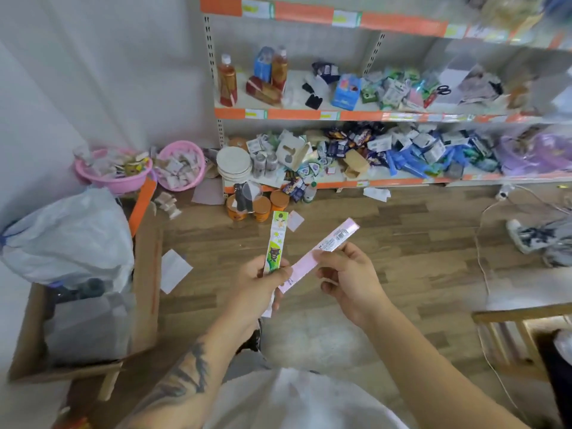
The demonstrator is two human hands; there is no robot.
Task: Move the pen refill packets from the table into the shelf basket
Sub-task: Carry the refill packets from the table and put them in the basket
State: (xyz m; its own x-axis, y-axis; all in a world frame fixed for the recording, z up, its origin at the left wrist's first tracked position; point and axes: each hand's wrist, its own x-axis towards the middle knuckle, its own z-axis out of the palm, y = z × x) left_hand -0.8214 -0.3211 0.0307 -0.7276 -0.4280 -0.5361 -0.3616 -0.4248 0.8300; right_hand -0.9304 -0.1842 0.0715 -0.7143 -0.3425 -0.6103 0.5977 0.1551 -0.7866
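Head: both hands (260, 281) (349, 283) hold 2 packets (276, 239) (328, 246).

I am watching through one wide-angle camera worn on the head, looking forward and down. It is sitting close above the left hand (263, 281) and right hand (349, 283), while the wooden floor (387, 243) and the shelves (340, 116) are lying farther off, bending toward the edges.
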